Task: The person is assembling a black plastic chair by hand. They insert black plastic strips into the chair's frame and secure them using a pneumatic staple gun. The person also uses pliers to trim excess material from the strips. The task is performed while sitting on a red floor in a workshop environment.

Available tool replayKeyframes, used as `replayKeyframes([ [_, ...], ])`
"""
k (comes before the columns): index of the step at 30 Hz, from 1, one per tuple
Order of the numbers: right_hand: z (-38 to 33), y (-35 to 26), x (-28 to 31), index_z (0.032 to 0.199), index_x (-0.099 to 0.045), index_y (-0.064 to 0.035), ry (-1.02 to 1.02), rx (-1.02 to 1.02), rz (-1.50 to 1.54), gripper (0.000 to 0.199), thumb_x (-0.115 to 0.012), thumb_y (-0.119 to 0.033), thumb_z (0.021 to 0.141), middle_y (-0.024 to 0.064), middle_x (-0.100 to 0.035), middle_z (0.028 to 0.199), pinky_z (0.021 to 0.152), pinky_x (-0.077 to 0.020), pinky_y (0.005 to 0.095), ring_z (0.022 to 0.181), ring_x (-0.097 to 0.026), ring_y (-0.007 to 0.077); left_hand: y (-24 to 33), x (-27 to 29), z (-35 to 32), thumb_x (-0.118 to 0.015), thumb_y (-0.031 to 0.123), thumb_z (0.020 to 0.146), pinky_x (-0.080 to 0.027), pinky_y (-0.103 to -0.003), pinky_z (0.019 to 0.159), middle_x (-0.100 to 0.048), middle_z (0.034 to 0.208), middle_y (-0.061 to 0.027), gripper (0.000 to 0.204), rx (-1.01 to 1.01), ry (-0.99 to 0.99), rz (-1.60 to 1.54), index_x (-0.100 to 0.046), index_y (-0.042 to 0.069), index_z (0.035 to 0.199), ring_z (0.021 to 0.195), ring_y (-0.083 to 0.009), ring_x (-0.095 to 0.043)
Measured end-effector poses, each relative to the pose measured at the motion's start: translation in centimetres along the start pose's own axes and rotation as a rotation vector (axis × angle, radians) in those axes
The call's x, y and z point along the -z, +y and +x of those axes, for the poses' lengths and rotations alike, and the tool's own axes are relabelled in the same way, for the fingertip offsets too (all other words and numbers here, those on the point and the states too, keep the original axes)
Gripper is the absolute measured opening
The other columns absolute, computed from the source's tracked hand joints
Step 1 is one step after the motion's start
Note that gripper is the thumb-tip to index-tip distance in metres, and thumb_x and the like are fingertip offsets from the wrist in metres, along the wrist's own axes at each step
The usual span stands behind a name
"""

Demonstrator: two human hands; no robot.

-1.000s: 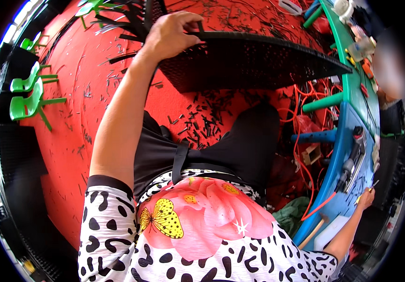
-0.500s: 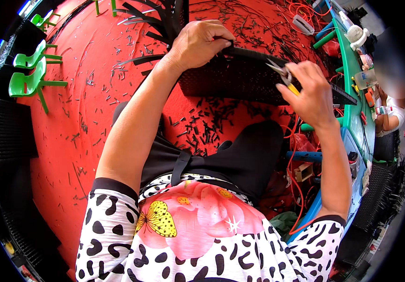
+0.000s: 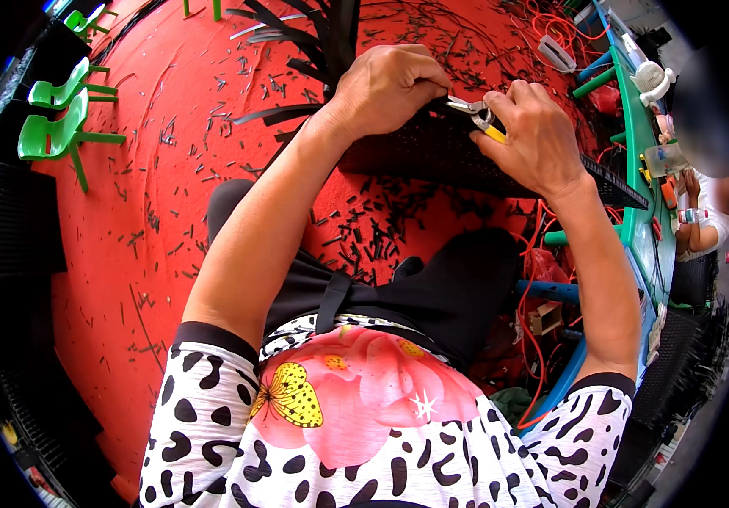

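Note:
A black woven plastic basket (image 3: pixel 415 157) with dark walls full of small gaps stands above my knees. Loose black strips (image 3: pixel 301 63) fan out from its far left corner. My left hand (image 3: pixel 392 91) is closed on the basket's upper edge, thumb and forefinger pinched together; what lies between the fingertips is mostly hidden. My right hand (image 3: pixel 535 140) grips cutting pliers (image 3: pixel 490 125) with yellow handles. Their metal jaws point left and reach the rim right beside my left fingertips. Whether the jaws are closed on a strip cannot be made out.
Black strip offcuts (image 3: pixel 373 229) litter the red floor (image 3: pixel 119 254). Green chairs (image 3: pixel 64 135) stand at the left. Along the right runs a green table (image 3: pixel 635 161) with a white fan (image 3: pixel 654 82); a person (image 3: pixel 703 203) sits behind it. An orange hose (image 3: pixel 524 326) hangs beside my right arm.
My right hand has brought the pliers left along the rim, up to my left fingertips. My left hand has shifted slightly right, still pinching the edge.

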State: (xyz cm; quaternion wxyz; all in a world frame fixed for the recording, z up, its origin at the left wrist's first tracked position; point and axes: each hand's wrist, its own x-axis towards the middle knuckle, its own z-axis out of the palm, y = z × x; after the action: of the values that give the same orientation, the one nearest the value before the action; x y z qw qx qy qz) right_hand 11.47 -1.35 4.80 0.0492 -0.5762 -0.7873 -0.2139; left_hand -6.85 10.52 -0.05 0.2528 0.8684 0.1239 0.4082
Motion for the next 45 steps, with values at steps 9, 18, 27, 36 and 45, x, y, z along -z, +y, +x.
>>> replayKeyframes([
  [9, 1.1, 0.5, 0.2, 0.088, -0.060, -0.0050, -0.052, 0.079, -0.037, 0.029, -0.072, -0.026, 0.072, 0.0133, -0.058, 0.087, 0.073, -0.0511, 0.0396, 0.086, -0.060, 0.0293, -0.7, -0.6, 0.5, -0.063, 0.002, 0.078, -0.048, -0.029, 0.065, -0.062, 0.079, -0.0070, 0.009, -0.012, 0.022, -0.007, -0.067, 0.002, 0.086, 0.073, -0.0192, -0.061],
  [18, 1.7, 3.2, -3.9, 0.110, -0.058, 0.0017, 0.011, 0.047, 0.474, 0.048, -0.073, -0.022, 0.072, 0.0195, -0.059, 0.103, 0.085, -0.0456, 0.0396, 0.098, -0.058, 0.0351, -1.1, 0.3, -0.7, -0.064, 0.022, 0.070, -0.052, -0.036, 0.069, -0.067, 0.080, -0.0036, 0.013, -0.001, 0.143, 0.095, -0.071, 0.014, 0.075, 0.079, -0.0226, -0.064],
  [27, 1.3, 11.0, -12.1, 0.129, -0.047, 0.0014, 0.005, -0.629, 1.527, 0.046, -0.056, -0.025, 0.093, 0.0060, -0.057, 0.111, 0.081, -0.0445, 0.0245, 0.096, -0.054, 0.0121, -1.2, -2.6, -1.0, -0.061, 0.014, 0.063, -0.049, -0.040, 0.062, -0.060, 0.065, -0.0076, 0.007, 0.094, 0.357, -0.002, -0.061, 0.008, 0.058, 0.070, -0.0290, -0.062],
  [36, 4.2, 13.0, -14.2, 0.118, -0.054, -0.0025, -0.111, -0.542, 1.463, 0.032, -0.058, -0.022, 0.092, 0.0014, -0.058, 0.090, 0.068, -0.0443, 0.0215, 0.076, -0.054, 0.0090, 4.0, -1.0, -10.7, -0.063, 0.021, 0.067, -0.046, -0.043, 0.060, -0.058, 0.068, -0.0083, 0.016, -0.056, 0.214, 0.157, -0.055, 0.011, 0.058, 0.067, -0.0317, -0.059],
  [45, 5.3, 9.0, -8.9, 0.100, -0.058, 0.0011, -0.068, -0.500, 1.361, 0.023, -0.063, -0.017, 0.088, 0.0033, -0.057, 0.074, 0.059, -0.0432, 0.0249, 0.064, -0.052, 0.0121, 0.1, 10.5, -25.2, -0.056, 0.016, 0.076, -0.051, -0.044, 0.067, -0.059, 0.085, -0.0112, 0.009, 0.698, 0.195, 0.622, -0.060, 0.008, 0.075, 0.081, -0.0325, -0.062],
])
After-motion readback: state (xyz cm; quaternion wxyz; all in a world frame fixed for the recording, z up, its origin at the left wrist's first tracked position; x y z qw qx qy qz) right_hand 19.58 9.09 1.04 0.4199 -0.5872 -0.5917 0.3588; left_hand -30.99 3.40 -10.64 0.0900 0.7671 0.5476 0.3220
